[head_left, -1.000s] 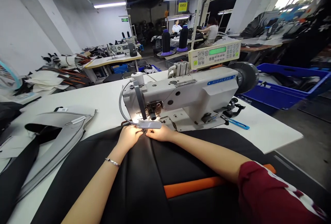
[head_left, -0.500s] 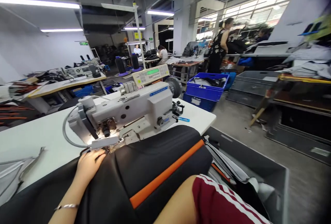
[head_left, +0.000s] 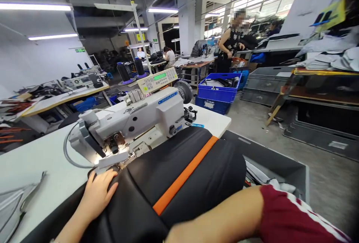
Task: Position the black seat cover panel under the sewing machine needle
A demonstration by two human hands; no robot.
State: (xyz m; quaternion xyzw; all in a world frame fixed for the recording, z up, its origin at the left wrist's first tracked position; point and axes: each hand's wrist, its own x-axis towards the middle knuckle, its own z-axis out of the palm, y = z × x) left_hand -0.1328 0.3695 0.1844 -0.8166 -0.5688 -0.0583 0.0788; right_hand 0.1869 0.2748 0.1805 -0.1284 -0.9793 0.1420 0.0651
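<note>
A black leather-like cover [head_left: 159,168] with an orange strip [head_left: 186,175] is draped over the table's front, its edge under the head of a grey sewing machine [head_left: 146,115]. My left hand [head_left: 98,192] lies on the cover just in front of the lit needle area, fingers stretched out and thumb apart. At the bottom edge, my right hand [head_left: 179,233] is blurred and cut off, low over the cover. Its fingers are out of sight, so what it holds cannot be made out.
Grey fabric pieces [head_left: 18,202] rest on the white table [head_left: 56,153] at left. Blue-handled snips [head_left: 195,125] lie behind the machine. A grey bin [head_left: 294,175] with cut pieces stands at right. Beyond are blue crates [head_left: 218,93] and a standing person [head_left: 228,44].
My right forearm has come further into view, reaching across the lower cover. The cover's right part has shifted and bulges further right. My left hand's fingers have spread. The person behind has turned.
</note>
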